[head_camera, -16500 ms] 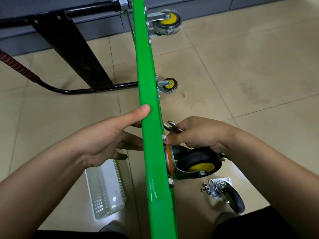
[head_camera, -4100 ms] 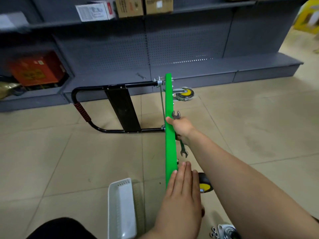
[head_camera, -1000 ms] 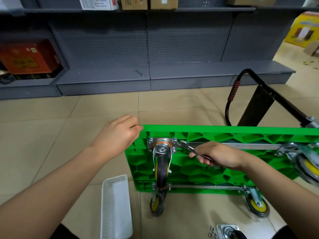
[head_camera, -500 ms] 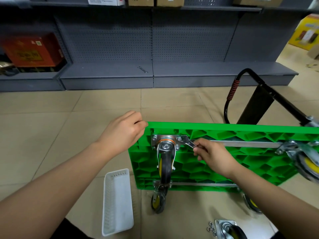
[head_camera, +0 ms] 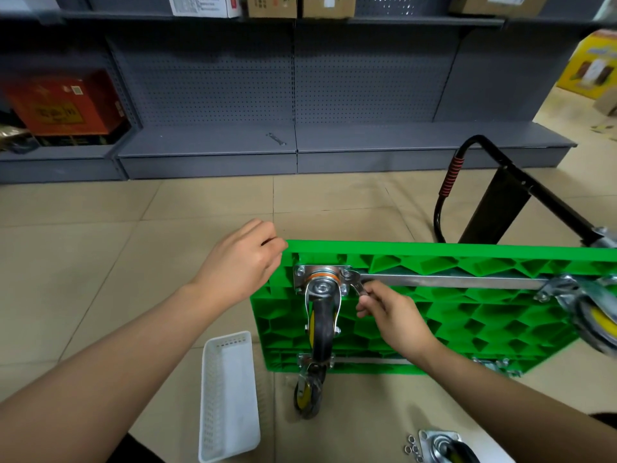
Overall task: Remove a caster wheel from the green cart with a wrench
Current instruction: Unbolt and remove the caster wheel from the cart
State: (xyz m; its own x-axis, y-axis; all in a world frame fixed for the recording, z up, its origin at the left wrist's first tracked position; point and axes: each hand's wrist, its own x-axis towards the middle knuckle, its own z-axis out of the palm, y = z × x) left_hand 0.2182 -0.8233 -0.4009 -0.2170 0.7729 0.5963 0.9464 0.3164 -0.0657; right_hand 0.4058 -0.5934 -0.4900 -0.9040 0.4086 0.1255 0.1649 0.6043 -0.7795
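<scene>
Green cart (head_camera: 467, 315) stands on its edge across centre to right of frame, ribbed underside facing camera, black handle (head_camera: 500, 202) folded out behind at upper right.

Left hand (head_camera: 240, 265) at centre, just left of the cart's upper left corner: fingers curled over the top edge at the corner, thumb side up, gripping the deck rim. Fingertips go behind the edge, not visible.

Right hand (head_camera: 390, 315) at centre right, in front of the cart underside: fingers curled tight round the shaft of the wrench (head_camera: 359, 287), pinching it near the head. Wrench head sits on the upper right bolt of the mount plate of the caster wheel (head_camera: 322, 315); the rest of the shaft is hidden in the fist.

That caster is still bolted at the cart's upper left corner, black tyre hanging down. Second caster (head_camera: 309, 392) on the lower left corner touches the floor. Third caster (head_camera: 594, 315) at right edge of frame, blurred.

Loose caster (head_camera: 444, 447) lies on the floor at bottom right, small nuts (head_camera: 414, 452) just beside its plate. White basket (head_camera: 228, 399) on the floor at bottom centre-left, near the cart's lower left corner. Grey shelving (head_camera: 267, 95) along the top; spare wrench (head_camera: 275, 139) on its bottom shelf.
</scene>
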